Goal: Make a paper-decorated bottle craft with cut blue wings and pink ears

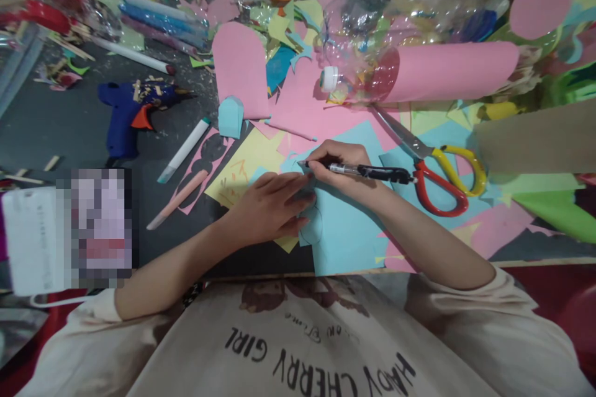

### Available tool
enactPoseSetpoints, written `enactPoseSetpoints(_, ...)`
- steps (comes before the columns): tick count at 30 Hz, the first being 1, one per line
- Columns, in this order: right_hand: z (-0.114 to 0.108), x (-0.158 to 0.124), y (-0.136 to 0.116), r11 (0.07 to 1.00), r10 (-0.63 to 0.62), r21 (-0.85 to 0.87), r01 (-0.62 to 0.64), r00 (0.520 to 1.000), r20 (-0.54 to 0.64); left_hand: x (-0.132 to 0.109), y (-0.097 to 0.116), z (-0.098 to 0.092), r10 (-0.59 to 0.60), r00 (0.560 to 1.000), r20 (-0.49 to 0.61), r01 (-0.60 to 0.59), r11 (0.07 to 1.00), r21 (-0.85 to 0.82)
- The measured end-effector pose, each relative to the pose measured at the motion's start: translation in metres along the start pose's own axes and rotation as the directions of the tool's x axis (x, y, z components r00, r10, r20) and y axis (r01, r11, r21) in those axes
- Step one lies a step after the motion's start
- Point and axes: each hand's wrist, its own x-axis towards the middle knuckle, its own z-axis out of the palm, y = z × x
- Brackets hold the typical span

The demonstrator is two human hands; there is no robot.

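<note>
Dark and crowded, the craft table [56,124] is strewn with cut scraps of pink, yellow and green paper, and a blue glue gun [128,115] lies on its left part, well apart from the hands. Near the table's front edge lies a light blue sheet [344,248], partly over a yellow sheet [246,164]. The left hand [272,205] rests palm down on the blue sheet's left edge, fingers stretched out flat and gripping nothing. The right hand [338,158] is closed around a black pen [372,171], which lies nearly level with its tip pointing left and meeting the blue sheet just above the left fingertips. A dark curved line [313,232] shows on the sheet just right of the left hand. Scissors [437,173] with red and yellow handles lie just beyond the pen's back end, and a pink paper roll [447,71] lies farther back beside a clear plastic bottle [354,74]
</note>
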Motion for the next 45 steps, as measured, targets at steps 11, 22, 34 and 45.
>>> enactPoseSetpoints(11, 0.001, 0.003, 0.0, 0.997, -0.015, -0.082, 0.014, 1.0, -0.015, 0.0, -0.001, 0.0, -0.01, 1.0, 0.019, 0.01, 1.0, -0.005)
enactPoseSetpoints(22, -0.001, -0.005, 0.003, 0.998, -0.013, 0.058, 0.028, 0.968, -0.251, -0.001, -0.004, 0.001, 0.0, 1.0, 0.016, 0.0, 0.999, -0.032)
enactPoseSetpoints(34, -0.004, 0.002, 0.008, 0.89, -0.262, -0.385, 0.245, 0.965, 0.01, 0.001, -0.011, 0.005, 0.034, 0.998, -0.056, -0.037, 0.998, -0.05)
enactPoseSetpoints(45, -0.007, 0.004, 0.014, 0.858, -0.353, -0.377, 0.348, 0.934, 0.058, 0.0, -0.018, 0.011, 0.078, 0.997, 0.015, -0.075, 0.987, -0.144)
